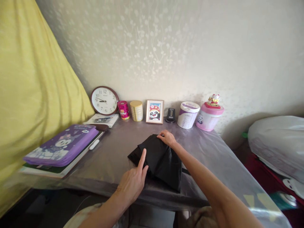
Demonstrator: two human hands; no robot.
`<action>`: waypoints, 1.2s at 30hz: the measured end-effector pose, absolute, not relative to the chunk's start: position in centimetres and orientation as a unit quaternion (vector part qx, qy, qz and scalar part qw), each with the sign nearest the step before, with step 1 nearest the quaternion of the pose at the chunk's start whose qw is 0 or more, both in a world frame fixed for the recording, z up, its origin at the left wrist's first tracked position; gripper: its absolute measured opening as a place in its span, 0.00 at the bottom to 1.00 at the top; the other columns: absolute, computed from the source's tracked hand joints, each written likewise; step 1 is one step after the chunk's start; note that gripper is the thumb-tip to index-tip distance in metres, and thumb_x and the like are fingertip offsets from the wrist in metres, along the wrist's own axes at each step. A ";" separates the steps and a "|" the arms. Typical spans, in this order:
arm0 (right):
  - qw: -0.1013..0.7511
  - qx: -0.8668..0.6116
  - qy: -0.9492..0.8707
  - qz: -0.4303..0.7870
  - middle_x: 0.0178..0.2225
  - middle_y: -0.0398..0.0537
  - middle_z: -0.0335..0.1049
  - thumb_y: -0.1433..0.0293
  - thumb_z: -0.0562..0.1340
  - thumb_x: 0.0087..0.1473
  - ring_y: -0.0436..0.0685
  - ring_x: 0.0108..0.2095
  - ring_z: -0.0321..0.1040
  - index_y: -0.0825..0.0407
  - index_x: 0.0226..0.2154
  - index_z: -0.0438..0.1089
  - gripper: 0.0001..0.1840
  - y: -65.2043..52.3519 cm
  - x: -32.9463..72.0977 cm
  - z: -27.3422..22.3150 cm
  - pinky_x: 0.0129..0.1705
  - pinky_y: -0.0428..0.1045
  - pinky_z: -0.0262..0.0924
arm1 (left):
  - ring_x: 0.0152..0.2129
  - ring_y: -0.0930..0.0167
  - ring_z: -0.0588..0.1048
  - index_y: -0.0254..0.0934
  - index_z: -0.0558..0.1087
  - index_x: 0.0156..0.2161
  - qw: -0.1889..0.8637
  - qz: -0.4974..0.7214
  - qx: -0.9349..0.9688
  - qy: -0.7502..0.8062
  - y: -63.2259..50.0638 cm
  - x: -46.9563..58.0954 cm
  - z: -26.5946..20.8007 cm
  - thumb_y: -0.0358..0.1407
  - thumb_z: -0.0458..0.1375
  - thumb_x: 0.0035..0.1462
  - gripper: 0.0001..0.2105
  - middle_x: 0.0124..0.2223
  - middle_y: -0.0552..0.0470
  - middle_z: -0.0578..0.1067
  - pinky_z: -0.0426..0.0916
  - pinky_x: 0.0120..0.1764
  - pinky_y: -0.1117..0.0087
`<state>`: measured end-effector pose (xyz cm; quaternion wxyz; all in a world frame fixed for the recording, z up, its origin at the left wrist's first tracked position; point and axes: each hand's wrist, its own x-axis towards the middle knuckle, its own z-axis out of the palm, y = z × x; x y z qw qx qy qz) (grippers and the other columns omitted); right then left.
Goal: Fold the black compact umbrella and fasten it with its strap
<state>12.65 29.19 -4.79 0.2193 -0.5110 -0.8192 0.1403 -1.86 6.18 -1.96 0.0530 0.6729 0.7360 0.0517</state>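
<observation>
A folded piece of thin black fabric point(163, 161) lies at the front of the table, its sides slanting and its lower corner near the table edge. What kind of article it is cannot be made out; a dark strap-like strip shows at its right side. My right hand point(167, 138) is closed on the fabric's far top edge, fingers bent over it. My left hand point(134, 179) rests at the fabric's near left side, index finger stretched along the surface and thumb apart. Its other fingers are mostly hidden.
On the grey-covered table point(111, 152), a purple case point(63, 145) lies on books at left. Along the wall stand a clock point(104, 100), tins, a picture frame point(155, 111), a white tub point(188, 115) and a pink-lidded tub point(209, 117) bearing a cat figurine point(213, 99).
</observation>
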 end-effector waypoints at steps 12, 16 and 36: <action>0.281 -0.475 -0.828 0.094 0.37 0.48 0.67 0.65 0.56 0.56 0.54 0.41 0.63 0.51 0.33 0.69 0.09 28.3 13.3 -3.0 0.45 0.48 0.55 | 0.29 0.65 0.75 0.46 0.36 0.63 0.167 0.088 0.725 0.663 6.7 -3.2 -3.8 0.38 0.46 0.60 0.30 0.33 0.49 0.76 0.59 0.29 0.72; 0.336 -0.334 -0.877 0.081 0.32 0.48 0.68 0.65 0.50 0.60 0.53 0.38 0.64 0.52 0.31 0.68 0.15 25.1 14.5 -2.3 0.44 0.49 0.58 | 0.29 0.65 0.74 0.44 0.36 0.63 0.170 0.083 0.716 0.672 6.7 -3.2 -3.5 0.39 0.45 0.60 0.30 0.33 0.48 0.76 0.58 0.29 0.71; 0.222 -0.478 -0.812 0.251 0.40 0.52 0.74 0.59 0.47 0.59 0.62 0.45 0.67 0.49 0.37 0.73 0.21 29.8 17.5 -5.4 0.50 0.54 0.56 | 0.10 0.76 0.67 0.43 0.42 0.63 0.357 0.182 0.595 0.697 7.1 -3.1 -2.2 0.32 0.50 0.53 0.34 0.25 0.55 0.73 0.59 0.18 0.77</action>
